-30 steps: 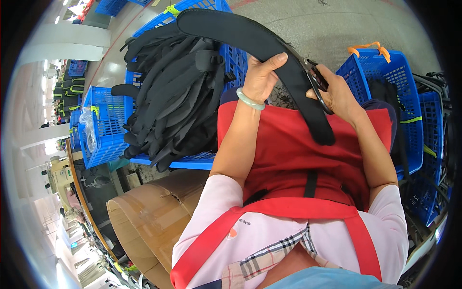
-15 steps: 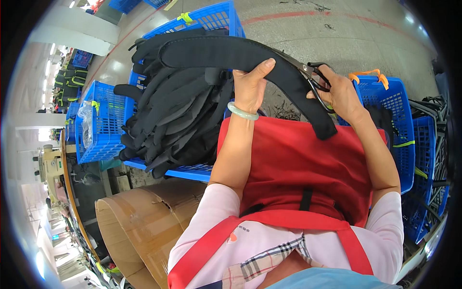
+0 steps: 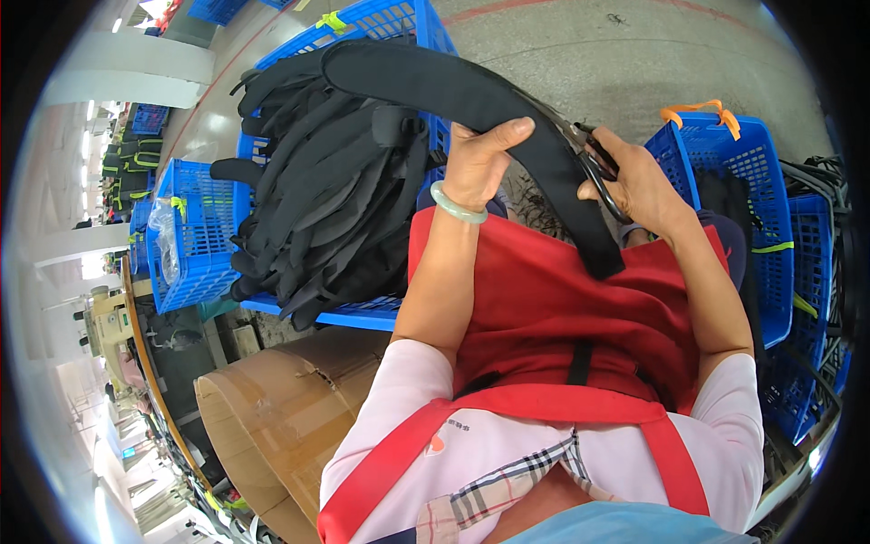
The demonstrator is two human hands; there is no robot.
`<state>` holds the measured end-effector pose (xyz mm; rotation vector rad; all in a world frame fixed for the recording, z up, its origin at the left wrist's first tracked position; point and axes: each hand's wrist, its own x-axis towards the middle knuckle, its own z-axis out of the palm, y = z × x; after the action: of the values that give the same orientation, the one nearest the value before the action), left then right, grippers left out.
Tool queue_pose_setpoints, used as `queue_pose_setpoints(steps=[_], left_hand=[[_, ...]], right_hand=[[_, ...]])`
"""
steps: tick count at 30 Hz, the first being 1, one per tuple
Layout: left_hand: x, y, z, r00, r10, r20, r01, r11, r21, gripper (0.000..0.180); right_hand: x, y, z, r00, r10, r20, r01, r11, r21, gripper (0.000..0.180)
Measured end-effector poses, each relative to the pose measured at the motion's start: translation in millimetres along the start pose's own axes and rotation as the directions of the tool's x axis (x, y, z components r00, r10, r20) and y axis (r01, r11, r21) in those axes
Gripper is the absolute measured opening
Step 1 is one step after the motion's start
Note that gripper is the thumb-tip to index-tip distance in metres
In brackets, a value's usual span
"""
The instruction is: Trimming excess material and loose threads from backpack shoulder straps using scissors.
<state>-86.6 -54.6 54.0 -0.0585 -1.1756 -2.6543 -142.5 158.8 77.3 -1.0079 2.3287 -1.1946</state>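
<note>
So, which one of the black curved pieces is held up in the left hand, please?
The long curved piece in the left hand, with the scissors at its outer edge; the heaped pieces lie in the big blue basket.

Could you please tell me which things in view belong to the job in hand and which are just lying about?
Seemingly in the job:
black strip, in the left grip
scissors, in the right grip
pile of similar strips, probably

Apparently just lying about:
carton
sewing machine
orange tie
</note>
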Motion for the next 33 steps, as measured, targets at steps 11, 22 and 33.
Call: queue_pose_setpoints(steps=[11, 22, 33], left_hand=[[-3, -5, 6, 1.000, -0.002, 0.026, 0.003, 1.000, -0.028, 0.023], [-3, 0, 3, 0.998, 0.049, -0.030, -0.052, 0.993, -0.101, 0.019], [-5, -2, 4, 1.000, 0.008, 0.001, -0.008, 0.994, -0.112, 0.019]], right_hand=[[-3, -5, -2, 0.999, 0.051, -0.015, -0.050, 0.996, 0.073, 0.057], [-2, -22, -7, 0.991, 0.130, 0.033, -0.129, 0.991, -0.031, 0.061], [-6, -20, -11, 0.985, 0.101, 0.138, -0.100, 0.995, -0.016, 0.060]])
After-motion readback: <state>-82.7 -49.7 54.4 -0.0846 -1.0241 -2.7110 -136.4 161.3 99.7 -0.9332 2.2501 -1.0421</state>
